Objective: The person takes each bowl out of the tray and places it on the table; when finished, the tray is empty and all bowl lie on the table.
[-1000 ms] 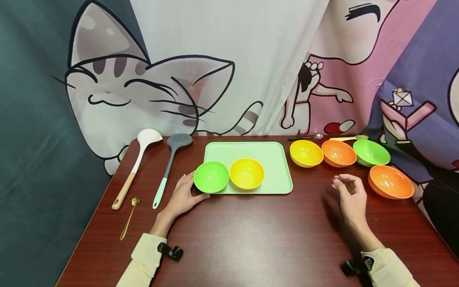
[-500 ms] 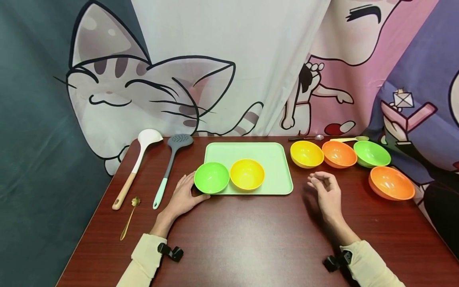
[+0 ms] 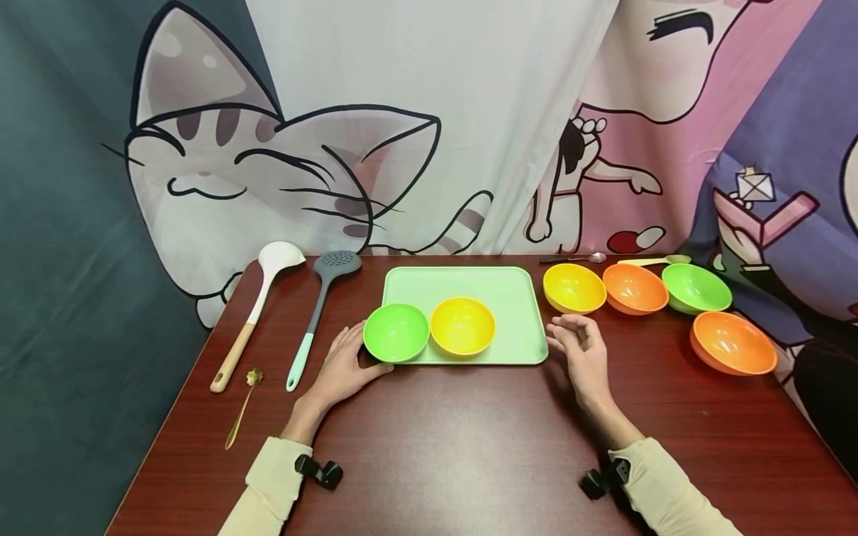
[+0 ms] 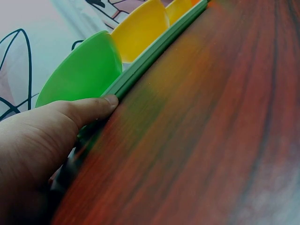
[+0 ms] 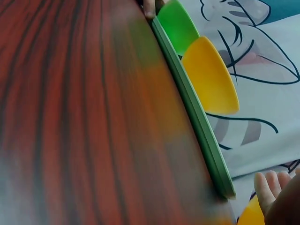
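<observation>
A pale green tray (image 3: 516, 298) lies on the table, bearing a green bowl (image 3: 395, 333) and a yellow bowl (image 3: 462, 327) side by side. My left hand (image 3: 342, 370) is at the tray's left front corner, its fingers spread beside the green bowl. In the left wrist view, the thumb (image 4: 96, 108) touches the tray's front edge (image 4: 159, 49). At the tray's right edge is my right hand (image 3: 582, 359), fingers loosely bent with nothing in them. The right wrist view shows its fingertips (image 5: 265, 187) just past the tray's end (image 5: 220, 173).
Back right, a yellow bowl (image 3: 573, 289), orange bowl (image 3: 634, 289) and green bowl (image 3: 696, 288) line up, with another orange bowl (image 3: 733, 344) nearer. Two spoons lie behind them. On the left are a white ladle (image 3: 264, 286), a grey skimmer (image 3: 322, 294) and a small gold spoon (image 3: 243, 409).
My right hand has moved left, from near the front orange bowl to the tray's right edge. The left hand, the tray and the bowls have stayed in place.
</observation>
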`<state>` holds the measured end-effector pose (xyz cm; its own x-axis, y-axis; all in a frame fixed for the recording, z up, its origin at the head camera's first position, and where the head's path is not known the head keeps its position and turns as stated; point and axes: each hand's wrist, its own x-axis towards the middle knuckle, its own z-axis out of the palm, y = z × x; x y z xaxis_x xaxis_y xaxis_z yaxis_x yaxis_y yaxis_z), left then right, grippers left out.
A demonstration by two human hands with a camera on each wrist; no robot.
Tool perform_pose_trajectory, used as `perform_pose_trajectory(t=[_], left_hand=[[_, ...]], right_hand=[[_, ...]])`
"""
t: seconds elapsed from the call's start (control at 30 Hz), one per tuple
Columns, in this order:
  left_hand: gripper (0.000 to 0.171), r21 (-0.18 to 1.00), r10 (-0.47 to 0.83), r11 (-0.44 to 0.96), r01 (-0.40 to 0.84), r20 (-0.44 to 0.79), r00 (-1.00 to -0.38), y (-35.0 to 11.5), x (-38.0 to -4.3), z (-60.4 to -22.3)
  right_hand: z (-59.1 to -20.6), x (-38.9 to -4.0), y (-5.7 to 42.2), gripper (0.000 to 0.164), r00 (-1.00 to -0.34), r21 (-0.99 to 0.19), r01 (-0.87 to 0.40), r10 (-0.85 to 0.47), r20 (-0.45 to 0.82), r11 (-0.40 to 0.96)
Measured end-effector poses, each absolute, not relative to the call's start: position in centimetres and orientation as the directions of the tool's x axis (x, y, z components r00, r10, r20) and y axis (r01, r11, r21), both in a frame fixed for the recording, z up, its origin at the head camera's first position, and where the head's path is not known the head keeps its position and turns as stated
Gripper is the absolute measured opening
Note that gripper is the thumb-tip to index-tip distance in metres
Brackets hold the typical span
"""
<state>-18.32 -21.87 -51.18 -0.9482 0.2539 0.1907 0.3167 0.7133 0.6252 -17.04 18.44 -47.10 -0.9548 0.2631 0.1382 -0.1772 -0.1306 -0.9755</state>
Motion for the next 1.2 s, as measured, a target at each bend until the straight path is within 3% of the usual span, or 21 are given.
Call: perform_pose_trajectory(t=[0.53,0.8,1.2], left_hand=[[0.09,0.625,0.255,0.714,0.316,0.189,-0.948,-21.8,-18.4,-51.0],[0.09,0.622,0.259,0.713,0.324,0.197,-0.946,-21.7,-18.4,-51.1],[0.089,0.62,0.256,0.716,0.321,0.194,-0.947,-21.8,-18.3,-51.1]], right_hand=[[-48.1,-17.7,13.7,0.029,-0.978,-0.972,-0.156,0.166,0.127,-0.174],[-48.9,-17.8,11.5,0.033,-0.961,-0.971,-0.234,0.159,0.225,-0.04],[-49.1,-18.3,9.3,0.039,-0.966,-0.979,-0.204,0.164,0.2,-0.003]])
